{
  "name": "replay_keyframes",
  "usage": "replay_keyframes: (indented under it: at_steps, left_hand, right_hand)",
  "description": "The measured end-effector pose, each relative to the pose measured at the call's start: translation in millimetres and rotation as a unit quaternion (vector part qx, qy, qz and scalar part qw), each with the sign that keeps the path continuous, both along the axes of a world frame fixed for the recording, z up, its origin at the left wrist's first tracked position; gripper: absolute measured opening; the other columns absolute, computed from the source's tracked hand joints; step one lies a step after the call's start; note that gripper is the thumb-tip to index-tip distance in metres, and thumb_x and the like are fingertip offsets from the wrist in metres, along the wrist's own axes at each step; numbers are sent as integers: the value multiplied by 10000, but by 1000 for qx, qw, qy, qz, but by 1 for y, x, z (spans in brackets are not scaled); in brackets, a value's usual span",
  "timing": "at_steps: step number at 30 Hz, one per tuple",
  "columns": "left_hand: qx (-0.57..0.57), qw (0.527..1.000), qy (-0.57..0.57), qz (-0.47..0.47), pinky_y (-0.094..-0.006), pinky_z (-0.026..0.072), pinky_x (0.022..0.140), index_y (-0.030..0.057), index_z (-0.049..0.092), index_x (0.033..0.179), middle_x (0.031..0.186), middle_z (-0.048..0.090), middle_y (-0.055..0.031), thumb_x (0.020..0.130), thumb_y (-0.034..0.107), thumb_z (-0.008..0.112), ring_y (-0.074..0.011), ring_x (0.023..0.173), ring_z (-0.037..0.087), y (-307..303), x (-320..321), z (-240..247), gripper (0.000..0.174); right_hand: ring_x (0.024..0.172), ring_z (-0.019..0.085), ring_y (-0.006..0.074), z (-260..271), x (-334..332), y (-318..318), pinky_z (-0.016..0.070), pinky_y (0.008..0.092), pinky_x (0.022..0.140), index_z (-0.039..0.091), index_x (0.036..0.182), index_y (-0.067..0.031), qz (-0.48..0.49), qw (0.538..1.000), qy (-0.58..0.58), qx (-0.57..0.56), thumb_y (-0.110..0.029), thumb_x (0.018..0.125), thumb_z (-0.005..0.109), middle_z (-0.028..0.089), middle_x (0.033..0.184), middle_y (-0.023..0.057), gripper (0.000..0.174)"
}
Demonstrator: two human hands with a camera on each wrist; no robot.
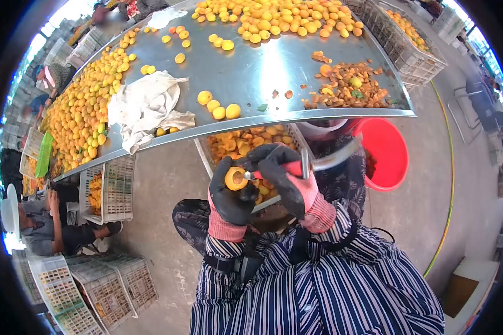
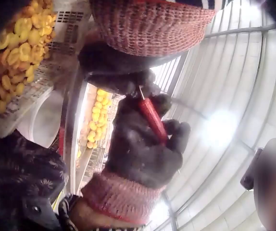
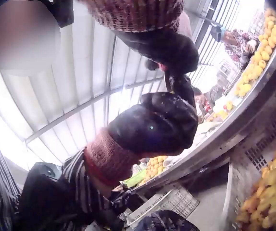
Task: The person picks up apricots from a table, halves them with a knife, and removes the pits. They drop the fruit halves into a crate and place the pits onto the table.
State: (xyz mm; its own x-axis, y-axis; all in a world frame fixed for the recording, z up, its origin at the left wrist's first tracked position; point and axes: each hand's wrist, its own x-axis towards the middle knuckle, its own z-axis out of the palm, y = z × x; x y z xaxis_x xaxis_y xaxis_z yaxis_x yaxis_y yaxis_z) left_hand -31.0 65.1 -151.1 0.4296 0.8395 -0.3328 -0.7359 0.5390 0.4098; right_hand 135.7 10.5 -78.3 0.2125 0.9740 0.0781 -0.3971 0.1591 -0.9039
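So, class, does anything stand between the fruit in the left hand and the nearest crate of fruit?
Nothing visible but the right hand: in the head view it covers part of the crate, its red-handled tool at the edge of the fruit in the left hand. The tool probably must draw back first.

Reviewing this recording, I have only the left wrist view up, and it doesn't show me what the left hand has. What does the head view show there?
Observer: The left hand holds a yellow fruit with its brown centre facing the camera.
Operator: What lies at the near right corner of the table?
Observer: A heap of brown pieces.
Operator: And toward the left?
Observer: A crumpled white cloth, partly over the near edge.
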Motion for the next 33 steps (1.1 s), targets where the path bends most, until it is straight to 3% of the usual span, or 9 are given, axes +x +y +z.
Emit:
replay_keyframes:
  at_steps: [5,13,17,20,22,27,29,30,33]
  left_hand:
    - [21,999,33,-35,-221,496,615,0,536,1077,913,607,-85,924,122,501,-144,778,605,-13,9,79,199]
    - [543,581,592,130,-256,477,636,8,582,937,844,610,-64,954,176,446,-139,719,597,-22,32,82,217]
    - [220,919,324,-44,-281,488,680,-18,570,1010,886,613,-71,936,127,458,-163,777,603,-13,33,89,198]
    - [625,560,532,112,-284,488,683,-18,568,1026,889,616,-67,936,185,468,-154,784,597,-8,51,85,244]
    - [424,787,447,25,-285,490,691,-5,563,1046,885,620,-64,930,253,485,-159,785,603,-5,62,88,293]
    - [247,876,397,-115,-295,496,813,-40,495,1184,1072,594,-119,820,20,602,-173,970,588,36,98,100,385]
    - [448,723,519,-87,-298,519,772,-25,532,1132,1019,621,-120,865,95,554,-183,906,616,57,116,90,293]
    - [217,948,168,-161,-323,534,728,-2,561,1056,926,647,-119,891,190,515,-209,820,639,95,117,44,258]
    - [60,970,144,-187,-338,541,708,13,575,996,865,655,-116,898,250,495,-231,770,647,120,157,51,269]
  right_hand:
    - [1079,568,195,47,26,-14,459,315,921,629,1105,-6,176,962,-202,-60,-124,831,628,632,1108,97,297]
    - [1018,590,142,51,39,-16,482,269,884,596,1151,1,183,964,-188,-33,-120,874,602,627,1118,115,302]
    - [1072,572,205,28,51,-17,486,325,897,588,1143,3,166,936,-276,143,-109,920,500,543,1231,140,265]
    - [1005,594,165,30,46,-28,510,285,834,568,1172,-4,106,973,-197,53,-100,917,507,565,1196,126,280]
    - [951,601,142,34,54,-23,513,268,792,566,1176,-9,116,976,-183,31,-109,920,503,586,1158,111,282]
    - [773,603,102,41,84,7,503,225,675,602,1115,-73,112,969,173,-134,-275,927,515,649,992,34,290]
    - [804,616,112,36,90,16,510,248,692,599,1107,-100,99,973,181,-106,-328,926,512,650,1021,27,303]
    - [834,620,119,28,92,21,513,258,706,587,1126,-100,61,965,227,-112,-327,928,507,649,1028,30,311]
    - [920,623,152,33,102,39,520,293,747,558,1162,-95,8,955,278,-105,-318,933,493,644,1036,37,326]
